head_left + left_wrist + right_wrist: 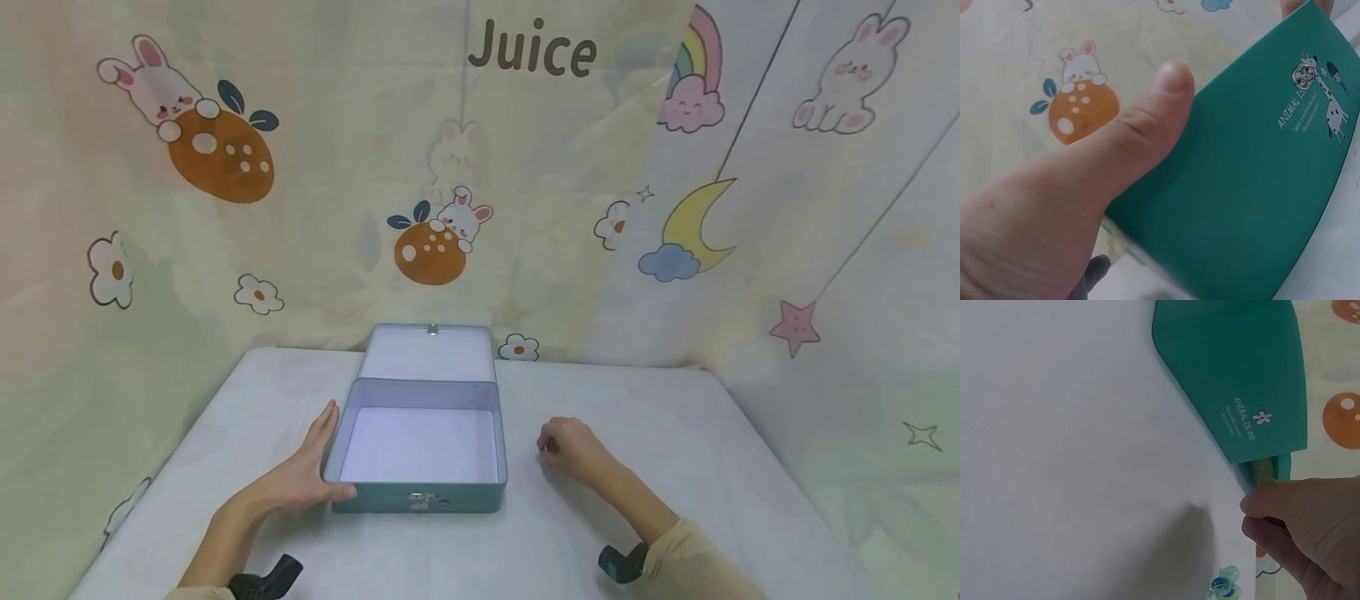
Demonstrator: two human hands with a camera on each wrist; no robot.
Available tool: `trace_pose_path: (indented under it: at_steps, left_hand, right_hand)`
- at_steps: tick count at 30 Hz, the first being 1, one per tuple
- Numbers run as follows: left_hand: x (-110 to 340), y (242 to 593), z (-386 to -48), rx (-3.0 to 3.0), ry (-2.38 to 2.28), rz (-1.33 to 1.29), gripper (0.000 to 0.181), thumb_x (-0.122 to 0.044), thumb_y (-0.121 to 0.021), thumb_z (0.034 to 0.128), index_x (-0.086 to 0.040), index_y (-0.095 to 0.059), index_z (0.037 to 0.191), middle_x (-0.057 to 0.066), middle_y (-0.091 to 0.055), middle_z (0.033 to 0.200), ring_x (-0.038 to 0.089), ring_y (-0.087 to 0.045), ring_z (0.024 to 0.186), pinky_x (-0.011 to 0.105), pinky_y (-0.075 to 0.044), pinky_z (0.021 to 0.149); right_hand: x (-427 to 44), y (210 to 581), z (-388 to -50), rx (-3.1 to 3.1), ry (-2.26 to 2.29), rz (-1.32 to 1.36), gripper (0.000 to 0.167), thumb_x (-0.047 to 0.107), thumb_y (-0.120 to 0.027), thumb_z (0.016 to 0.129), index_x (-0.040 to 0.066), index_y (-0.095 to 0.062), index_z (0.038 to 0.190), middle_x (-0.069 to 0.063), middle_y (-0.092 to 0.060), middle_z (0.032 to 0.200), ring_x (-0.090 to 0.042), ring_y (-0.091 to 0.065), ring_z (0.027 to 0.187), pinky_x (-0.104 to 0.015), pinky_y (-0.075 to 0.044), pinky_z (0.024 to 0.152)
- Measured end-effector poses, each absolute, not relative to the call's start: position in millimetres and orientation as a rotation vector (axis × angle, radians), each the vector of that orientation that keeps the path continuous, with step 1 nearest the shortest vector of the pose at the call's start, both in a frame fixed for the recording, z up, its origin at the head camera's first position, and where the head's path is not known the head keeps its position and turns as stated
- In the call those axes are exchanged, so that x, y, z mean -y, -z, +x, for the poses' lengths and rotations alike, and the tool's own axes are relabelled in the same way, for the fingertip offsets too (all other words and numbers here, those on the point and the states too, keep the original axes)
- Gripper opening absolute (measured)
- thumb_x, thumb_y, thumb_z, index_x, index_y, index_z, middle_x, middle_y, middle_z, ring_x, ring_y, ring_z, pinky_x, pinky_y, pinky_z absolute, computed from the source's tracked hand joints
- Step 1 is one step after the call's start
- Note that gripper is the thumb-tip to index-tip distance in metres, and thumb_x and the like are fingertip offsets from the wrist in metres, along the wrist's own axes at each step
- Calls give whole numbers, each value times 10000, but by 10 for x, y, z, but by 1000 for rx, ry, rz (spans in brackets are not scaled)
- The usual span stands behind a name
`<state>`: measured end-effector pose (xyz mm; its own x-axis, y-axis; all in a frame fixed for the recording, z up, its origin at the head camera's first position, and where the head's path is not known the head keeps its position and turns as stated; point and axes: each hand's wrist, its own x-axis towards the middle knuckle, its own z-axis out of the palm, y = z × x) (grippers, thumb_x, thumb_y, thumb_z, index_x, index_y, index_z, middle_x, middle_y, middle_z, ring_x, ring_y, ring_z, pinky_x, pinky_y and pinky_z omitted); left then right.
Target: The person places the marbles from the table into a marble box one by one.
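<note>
A green tin box [420, 497] stands on the table with its hinged lid [427, 352] raised at the back and its white inside bare. My left hand [300, 479] holds the box's left front corner, fingers along the side. Its thumb [1157, 115] lies over the front wall, which bears a giraffe picture. To the right of the box is my right hand [573, 450], thumb and fingertips drawn together. Several small clear and blue glass marbles [1225, 584] show near it in the right wrist view. Whether the fingers hold any is hidden.
A white cloth covers the table [645, 400]. Directly behind it hangs a patterned curtain [330, 208] with rabbits, flowers and a moon. Dark camera mounts [622, 562] sit on both wrists.
</note>
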<state>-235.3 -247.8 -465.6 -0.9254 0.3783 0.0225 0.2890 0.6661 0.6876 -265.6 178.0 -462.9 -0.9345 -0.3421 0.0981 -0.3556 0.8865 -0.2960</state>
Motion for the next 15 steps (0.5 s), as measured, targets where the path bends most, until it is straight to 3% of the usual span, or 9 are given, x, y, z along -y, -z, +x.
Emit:
trace_pose_path:
  at_steps: [15]
  left_hand:
    - [2483,4665,-2350,-2738,-1105,546,1269,-405,-793,693,-22,101,1507,219,119,1570,518,-6,1412,717,-162,1048]
  right_hand:
    - [-1658,4309,-2686,2938,-582,626,71,53,-735,785,100,-698,824,37,-653,810,-75,-628,766,-192,-552,698]
